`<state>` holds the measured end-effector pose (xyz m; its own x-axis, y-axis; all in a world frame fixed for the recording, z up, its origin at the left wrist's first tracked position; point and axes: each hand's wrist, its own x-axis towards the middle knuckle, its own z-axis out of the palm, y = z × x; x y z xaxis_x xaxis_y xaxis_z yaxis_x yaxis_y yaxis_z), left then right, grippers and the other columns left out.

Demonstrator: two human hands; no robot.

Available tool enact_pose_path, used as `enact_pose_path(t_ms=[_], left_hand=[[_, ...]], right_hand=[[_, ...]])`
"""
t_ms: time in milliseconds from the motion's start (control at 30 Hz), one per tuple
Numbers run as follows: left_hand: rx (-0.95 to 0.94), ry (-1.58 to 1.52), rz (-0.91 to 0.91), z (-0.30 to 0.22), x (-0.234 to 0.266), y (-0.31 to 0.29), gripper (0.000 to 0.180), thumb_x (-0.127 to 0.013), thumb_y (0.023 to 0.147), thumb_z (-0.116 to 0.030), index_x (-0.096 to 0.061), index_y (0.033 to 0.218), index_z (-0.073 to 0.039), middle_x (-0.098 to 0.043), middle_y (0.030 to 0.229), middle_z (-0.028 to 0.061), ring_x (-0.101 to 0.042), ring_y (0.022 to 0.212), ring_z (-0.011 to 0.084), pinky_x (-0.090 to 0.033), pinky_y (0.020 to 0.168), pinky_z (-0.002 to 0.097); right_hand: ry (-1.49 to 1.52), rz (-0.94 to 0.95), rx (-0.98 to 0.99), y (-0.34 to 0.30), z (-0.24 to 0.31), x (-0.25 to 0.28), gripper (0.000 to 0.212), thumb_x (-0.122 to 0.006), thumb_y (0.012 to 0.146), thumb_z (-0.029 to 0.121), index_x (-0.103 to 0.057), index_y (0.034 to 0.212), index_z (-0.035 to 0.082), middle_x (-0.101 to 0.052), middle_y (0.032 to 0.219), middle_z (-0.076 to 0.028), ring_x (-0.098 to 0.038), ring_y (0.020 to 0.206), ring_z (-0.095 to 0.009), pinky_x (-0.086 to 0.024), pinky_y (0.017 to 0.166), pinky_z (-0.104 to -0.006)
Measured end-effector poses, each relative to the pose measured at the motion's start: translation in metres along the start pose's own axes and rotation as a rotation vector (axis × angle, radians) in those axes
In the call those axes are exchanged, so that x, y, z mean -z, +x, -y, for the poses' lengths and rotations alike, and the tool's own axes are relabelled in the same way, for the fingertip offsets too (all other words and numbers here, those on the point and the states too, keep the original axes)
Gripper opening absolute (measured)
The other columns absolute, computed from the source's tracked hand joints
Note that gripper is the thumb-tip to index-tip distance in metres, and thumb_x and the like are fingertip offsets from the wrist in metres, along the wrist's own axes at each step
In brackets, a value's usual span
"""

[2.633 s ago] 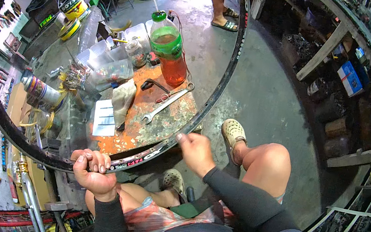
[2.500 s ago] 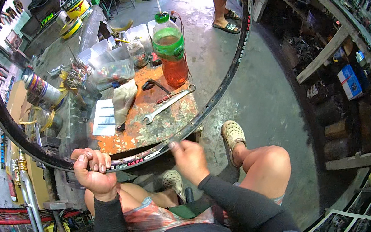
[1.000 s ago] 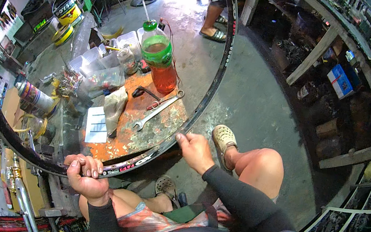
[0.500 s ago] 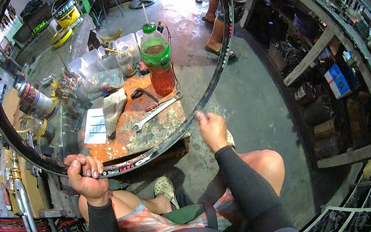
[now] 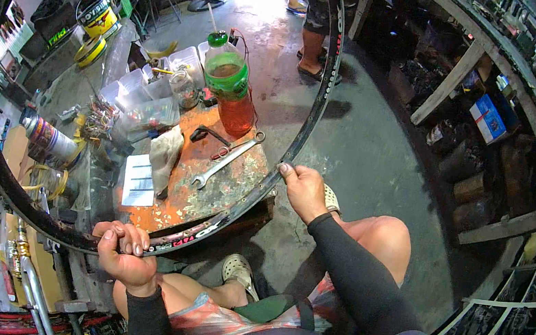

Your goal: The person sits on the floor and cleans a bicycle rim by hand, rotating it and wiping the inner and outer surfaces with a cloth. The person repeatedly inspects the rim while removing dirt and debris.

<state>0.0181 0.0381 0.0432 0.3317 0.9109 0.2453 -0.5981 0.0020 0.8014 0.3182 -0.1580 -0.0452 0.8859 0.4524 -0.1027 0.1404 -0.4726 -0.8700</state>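
Note:
A large black bicycle rim (image 5: 243, 207) without spokes is tilted up in front of me, its lower arc nearest my lap. My left hand (image 5: 129, 262) is wrapped round its lower left part, fingers curled over the edge. On the right side my right hand (image 5: 306, 192) grips the rim with the thumb laid on its inner face; the other fingers are partly hidden. Beyond the lower arc stands a paint-worn orange stool (image 5: 192, 187). On it lie a combination wrench (image 5: 227, 161), a grey cloth (image 5: 165, 152) and a bottle (image 5: 229, 92) of red liquid with a green label.
Clear plastic bins (image 5: 144, 93) and a spray can (image 5: 51, 135) sit left of the stool. A yellow-and-black bucket (image 5: 97, 14) stands farther back. At right is a wooden workbench (image 5: 454, 81) with cluttered shelves. Another person's legs (image 5: 314, 46) are beyond the rim.
The rim has shifted slightly, its upper right arc moving a little outward. My right hand has moved slightly left with its thumb on the rim. The people's legs in the background have moved.

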Motion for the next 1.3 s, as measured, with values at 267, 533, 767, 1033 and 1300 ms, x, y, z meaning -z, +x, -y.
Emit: enact_pose_path(t_ms=[267,533,767,1033,1300], left_hand=[[-0.026,-0.019,0.044,0.003,0.002,-0.003,0.019,-0.055,0.111,-0.023,-0.059,0.096,-0.012,-0.050,0.072,-0.0021,-0.043,0.050,0.0097,-0.040,0.048,0.0287],[-0.039,0.012,0.044,-0.001,0.002,-0.004,0.019,-0.061,0.105,-0.026,-0.058,0.095,-0.009,-0.052,0.075,0.0007,-0.043,0.050,0.0107,-0.038,0.049,0.0304],[-0.015,0.003,-0.014,-0.002,-0.004,-0.004,0.019,-0.061,0.105,-0.026,-0.059,0.096,-0.010,-0.050,0.074,-0.0005,-0.043,0.050,0.0104,-0.040,0.050,0.0310],[-0.018,-0.023,0.012,-0.001,-0.001,-0.004,0.019,-0.059,0.105,-0.025,-0.057,0.095,-0.009,-0.049,0.073,-0.0002,-0.042,0.049,0.0105,-0.040,0.049,0.0304],[-0.055,0.002,-0.020,0.000,-0.004,-0.006,0.018,-0.060,0.105,-0.024,-0.058,0.096,-0.008,-0.053,0.076,0.0009,-0.043,0.049,0.0108,-0.039,0.048,0.0306]], right_hand=[[0.013,0.072,0.075,-0.053,-0.010,-0.040,0.051,-0.071,0.109,0.043,-0.071,0.084,-0.003,-0.068,0.077,-0.029,-0.070,0.073,-0.048,-0.053,0.069,-0.0569],[0.107,0.081,0.030,-0.062,0.004,-0.051,0.051,-0.071,0.108,0.038,-0.067,0.079,-0.003,-0.065,0.074,-0.029,-0.066,0.070,-0.050,-0.049,0.065,-0.0577],[0.058,0.110,0.091,-0.084,0.014,-0.059,0.049,-0.071,0.109,0.037,-0.068,0.081,-0.003,-0.066,0.077,-0.030,-0.068,0.073,-0.051,-0.053,0.068,-0.0553],[0.087,0.128,0.116,-0.095,0.015,-0.068,0.048,-0.072,0.109,0.036,-0.069,0.081,-0.003,-0.063,0.071,-0.027,-0.065,0.064,-0.039,-0.051,0.065,-0.0523],[0.075,0.053,0.126,-0.088,0.007,-0.074,0.048,-0.073,0.107,0.037,-0.069,0.079,-0.002,-0.065,0.075,-0.029,-0.066,0.070,-0.050,-0.052,0.066,-0.0566]])
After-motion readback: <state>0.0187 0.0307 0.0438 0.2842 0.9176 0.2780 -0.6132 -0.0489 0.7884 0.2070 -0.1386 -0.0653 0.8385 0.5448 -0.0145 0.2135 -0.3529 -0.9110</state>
